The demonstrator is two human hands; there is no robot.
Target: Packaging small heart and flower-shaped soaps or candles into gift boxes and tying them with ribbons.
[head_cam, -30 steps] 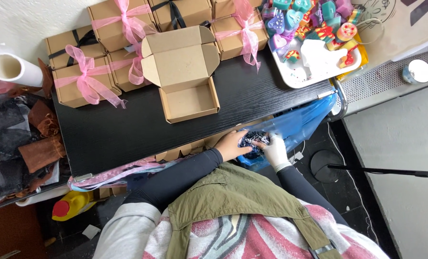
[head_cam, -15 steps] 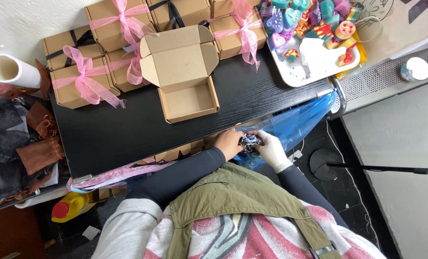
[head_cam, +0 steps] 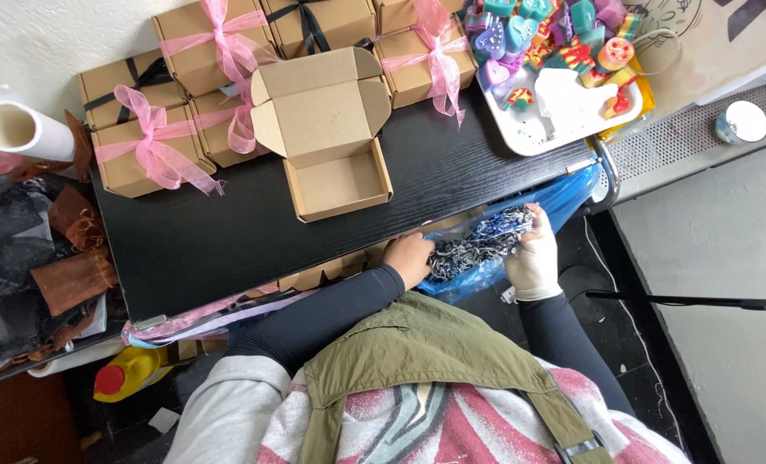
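My left hand (head_cam: 409, 256) and my right hand (head_cam: 533, 253), the right in a white glove, hold between them a clump of dark blue, black and white shredded filler (head_cam: 477, 242). The clump hangs over a blue plastic bag (head_cam: 563, 198) below the near right edge of the black table (head_cam: 228, 232). An open, empty brown cardboard box (head_cam: 336, 163) with its lid flaps up sits on the table just beyond my hands.
Several closed brown boxes tied with pink ribbon (head_cam: 142, 146) line the table's far side. A white tray (head_cam: 563, 103) of colourful small shapes stands at the far right. A white roll (head_cam: 14, 129) and brown pouches (head_cam: 65, 275) lie at the left. A yellow bottle (head_cam: 130, 374) stands on the floor.
My hands have lifted the clump of filler up out of the blue bag and spread apart, the right hand moving toward the table's edge.
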